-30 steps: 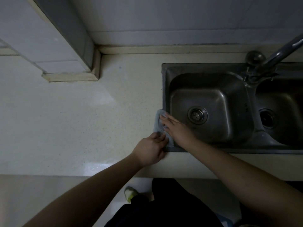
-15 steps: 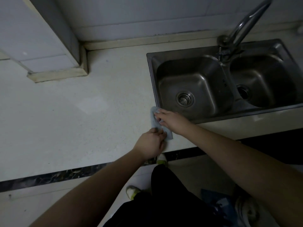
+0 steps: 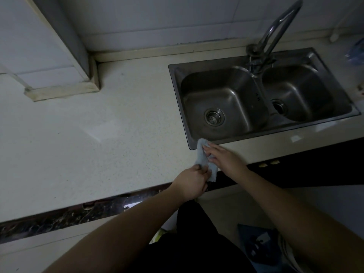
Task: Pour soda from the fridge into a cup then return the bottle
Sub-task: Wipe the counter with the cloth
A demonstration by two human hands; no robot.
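Note:
A small pale blue cloth [image 3: 201,154] lies on the light countertop [image 3: 98,134] at the near left corner of the steel double sink [image 3: 178,95]. My left hand [image 3: 192,182] pinches the cloth's near end at the counter's front edge. My right hand [image 3: 224,157] lies on the cloth with its fingers stretched out along it. No bottle, cup or fridge is in view.
A curved tap [image 3: 275,30] stands behind the sink between its two basins. A tiled column [image 3: 49,46] juts onto the counter at the back left. Something blue [image 3: 356,52] lies at the far right. The floor and my dark trousers [image 3: 197,249] show below the counter edge.
My view has swung back and to the right, bringing both basins and the tap into sight. Both hands stay on the cloth at the sink's corner, the cloth now bunched narrower.

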